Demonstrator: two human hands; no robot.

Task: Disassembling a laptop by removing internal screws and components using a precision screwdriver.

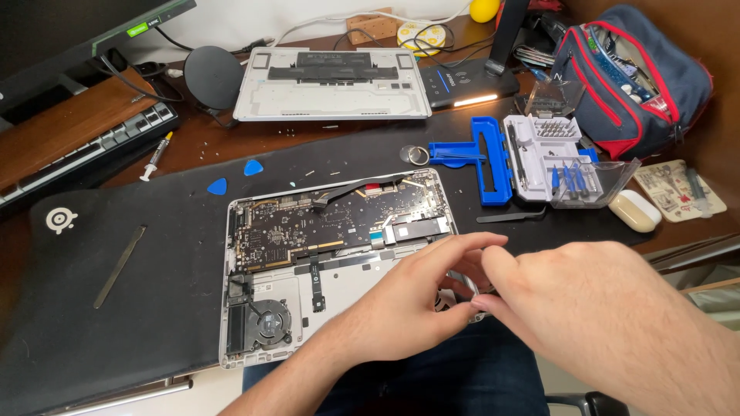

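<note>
An opened laptop chassis [239, 339] lies bottom-up on a black desk mat [116, 231], showing its dark circuit board [324, 219] and a round fan [270, 320]. My left hand [420, 289] rests on the chassis's near right corner, fingers curled around a small silvery part whose shape is mostly hidden. My right hand [593, 300] comes in from the right, and its fingertips pinch the same spot beside my left fingers. Both hands cover the chassis's right front area.
The removed laptop bottom cover [331, 92] lies at the back. A blue and white screwdriver bit kit [532, 158], black tweezers [509, 217], two blue picks [235, 177], a metal spudger [119, 266], a syringe [156, 156], a round tin [415, 155], a white earbud case [634, 210] and a tool bag [632, 73] lie around.
</note>
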